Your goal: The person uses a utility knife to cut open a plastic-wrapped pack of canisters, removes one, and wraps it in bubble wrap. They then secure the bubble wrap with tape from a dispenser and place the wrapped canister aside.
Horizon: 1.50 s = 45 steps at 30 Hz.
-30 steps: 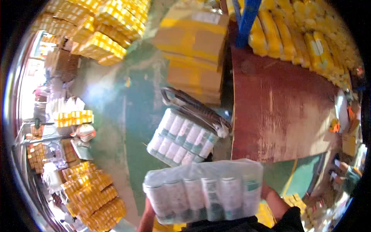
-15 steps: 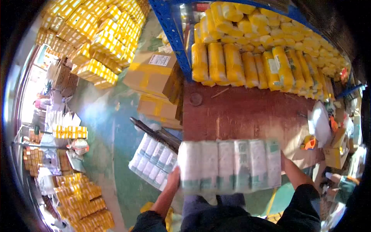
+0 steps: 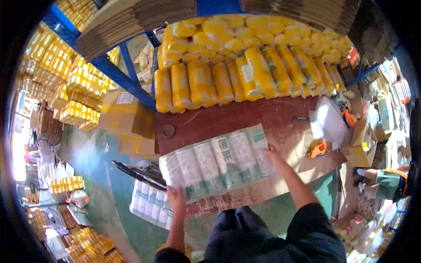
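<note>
A plastic-wrapped pack of white and green rolls (image 3: 217,160) lies slanted over the front of the red tabletop (image 3: 206,120), its right end farther forward. My left hand (image 3: 177,200) grips its near left corner, the fingers partly hidden by the wrap. At the right end, my right hand (image 3: 274,158) has its fingers pressed on the pack's edge. Left of the table and lower down is a similar white and green pack (image 3: 151,202), beside a dark bar-like object (image 3: 138,174).
Yellow-wrapped bundles (image 3: 201,85) line the table's back under a blue rack (image 3: 125,79). Brown cartons (image 3: 127,111) stand at left. Right on the table are an orange tape dispenser (image 3: 319,149) and an open carton (image 3: 362,147). Another person (image 3: 390,182) is at far right.
My hands have carried the pack forward from near my body to over the tabletop, and it is now tilted. The whole view has shifted, bringing the rack's top shelf in.
</note>
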### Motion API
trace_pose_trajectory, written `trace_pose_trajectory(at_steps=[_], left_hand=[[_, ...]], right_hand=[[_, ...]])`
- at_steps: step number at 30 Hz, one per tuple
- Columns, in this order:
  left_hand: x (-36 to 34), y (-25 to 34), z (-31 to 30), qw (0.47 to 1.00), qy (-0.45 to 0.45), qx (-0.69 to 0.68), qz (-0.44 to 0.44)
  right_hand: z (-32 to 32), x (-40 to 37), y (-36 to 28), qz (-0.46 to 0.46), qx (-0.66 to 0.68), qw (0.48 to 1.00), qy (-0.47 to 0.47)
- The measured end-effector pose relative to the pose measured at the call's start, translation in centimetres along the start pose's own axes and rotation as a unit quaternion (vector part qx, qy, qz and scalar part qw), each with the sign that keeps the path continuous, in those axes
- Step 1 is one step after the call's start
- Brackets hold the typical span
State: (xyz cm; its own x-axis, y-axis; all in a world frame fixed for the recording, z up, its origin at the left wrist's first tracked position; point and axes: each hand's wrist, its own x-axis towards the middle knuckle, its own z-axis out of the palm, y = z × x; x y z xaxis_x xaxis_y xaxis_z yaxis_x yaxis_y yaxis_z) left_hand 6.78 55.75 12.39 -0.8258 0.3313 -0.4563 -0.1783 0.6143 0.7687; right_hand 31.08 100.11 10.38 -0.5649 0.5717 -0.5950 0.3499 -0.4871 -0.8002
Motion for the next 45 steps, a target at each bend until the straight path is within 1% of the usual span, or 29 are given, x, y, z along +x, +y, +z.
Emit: trace_pose_trajectory(at_steps=[1, 3, 4, 7, 9, 10, 11, 12, 13, 14, 16, 17, 19, 20, 23, 24, 25, 26, 27, 29, 30, 33, 34, 35, 37, 38, 39, 42, 45], left_hand=[[-1.9, 2.4, 2.2, 0.972, 0.070, 0.217, 0.049], [-4.8, 4.7, 5.2, 0.917, 0.210, 0.331, 0.078], [-5.2, 4.4, 5.3, 0.911, 0.230, 0.331, 0.089], [-4.5, 3.5, 5.8, 0.898, 0.264, 0.330, 0.119], [-4.7, 3.6, 5.8, 0.902, 0.264, 0.325, 0.105], [-4.8, 3.7, 5.8, 0.901, 0.267, 0.325, 0.103], [-5.0, 4.0, 5.8, 0.904, 0.262, 0.325, 0.092], [-5.2, 4.5, 5.7, 0.906, 0.255, 0.326, 0.082], [-5.3, 5.0, 5.9, 0.909, 0.249, 0.327, 0.073], [-5.0, 4.1, 6.1, 0.902, 0.253, 0.344, 0.063], [-4.1, 2.9, 6.2, 0.896, 0.251, 0.361, 0.061], [-4.5, 3.8, 6.3, 0.899, 0.243, 0.362, 0.043], [-5.4, 4.6, 6.6, 0.915, 0.230, 0.331, 0.009], [-5.4, 3.3, 7.6, 0.884, 0.268, 0.379, -0.061], [-6.7, -1.0, 12.7, 0.873, 0.335, 0.351, -0.043], [-7.8, -0.5, 15.4, 0.910, 0.291, 0.289, -0.061], [-8.6, 0.2, 19.3, 0.969, 0.180, 0.137, -0.103], [-9.7, 1.8, 23.2, 0.978, 0.080, -0.068, -0.182], [-11.6, 4.7, 27.2, 0.948, 0.016, -0.213, -0.237], [-12.8, 12.8, 34.5, 0.883, -0.023, -0.391, -0.259], [-13.1, 13.5, 35.2, 0.884, -0.022, -0.386, -0.263], [-7.6, 13.4, 38.7, 0.887, -0.035, -0.388, -0.248], [-6.8, 12.0, 39.5, 0.886, -0.038, -0.387, -0.252], [-5.5, 10.6, 40.1, 0.886, -0.042, -0.386, -0.254], [-5.2, 9.6, 40.0, 0.980, -0.031, -0.127, -0.151], [-6.6, 13.8, 40.7, 0.945, 0.021, -0.238, -0.225], [-8.2, 16.6, 41.0, 0.889, 0.074, -0.345, -0.293], [-8.9, 11.8, 39.8, 0.986, -0.017, -0.115, -0.120], [-11.3, 13.0, 38.9, 0.985, -0.105, 0.137, 0.014]], right_hand=[[-0.6, -1.7, 2.0, -0.079, -0.024, 0.996, 0.046], [-2.6, -7.1, 5.5, -0.176, -0.203, 0.960, 0.082], [-3.4, -9.3, 6.5, -0.226, -0.284, 0.926, 0.105], [-5.5, -18.7, 5.3, -0.062, -0.256, 0.958, 0.111], [-10.4, -21.2, 5.3, -0.014, -0.269, 0.954, 0.135], [-12.7, -21.7, 5.4, -0.011, -0.289, 0.937, 0.195], [-15.4, -20.9, 6.1, -0.077, -0.284, 0.924, 0.243], [-18.5, -20.5, 6.6, -0.083, -0.217, 0.938, 0.258], [-23.3, -18.1, 7.9, -0.076, -0.282, 0.916, 0.276], [-24.5, -17.8, 3.4, -0.004, -0.379, 0.888, 0.259], [-35.9, -8.8, 7.2, -0.072, -0.625, 0.739, 0.240], [-37.8, -8.3, 2.6, -0.117, -0.651, 0.713, 0.231], [-40.4, -6.1, -4.5, -0.160, -0.505, 0.793, 0.302], [-42.6, -3.7, -6.0, -0.144, -0.313, 0.864, 0.368], [-53.6, 6.9, -5.6, -0.146, -0.376, 0.781, 0.477], [-55.9, 8.4, -7.0, -0.135, -0.401, 0.787, 0.449], [-57.8, 9.2, -7.8, -0.120, -0.424, 0.794, 0.420], [-59.5, 9.4, -8.2, -0.103, -0.446, 0.800, 0.389], [-61.3, 10.2, -8.5, -0.106, -0.467, 0.798, 0.366], [-67.9, 15.4, -6.1, -0.087, -0.617, 0.729, 0.282], [-72.8, 19.4, -2.9, -0.085, -0.674, 0.695, 0.237], [-75.4, 19.6, -4.2, -0.081, -0.768, 0.583, 0.253], [-77.0, 20.4, -2.6, -0.058, -0.808, 0.543, 0.223], [-76.5, 20.1, -3.5, -0.038, -0.791, 0.572, 0.214], [-73.6, 18.0, -7.1, 0.013, -0.703, 0.676, 0.222], [-73.1, 17.5, -8.0, 0.029, -0.679, 0.697, 0.230], [-72.6, 17.1, -8.7, 0.037, -0.665, 0.708, 0.234], [-73.0, 16.4, -9.2, 0.040, -0.642, 0.710, 0.285], [-74.0, 16.7, -8.8, 0.032, -0.643, 0.696, 0.318]])
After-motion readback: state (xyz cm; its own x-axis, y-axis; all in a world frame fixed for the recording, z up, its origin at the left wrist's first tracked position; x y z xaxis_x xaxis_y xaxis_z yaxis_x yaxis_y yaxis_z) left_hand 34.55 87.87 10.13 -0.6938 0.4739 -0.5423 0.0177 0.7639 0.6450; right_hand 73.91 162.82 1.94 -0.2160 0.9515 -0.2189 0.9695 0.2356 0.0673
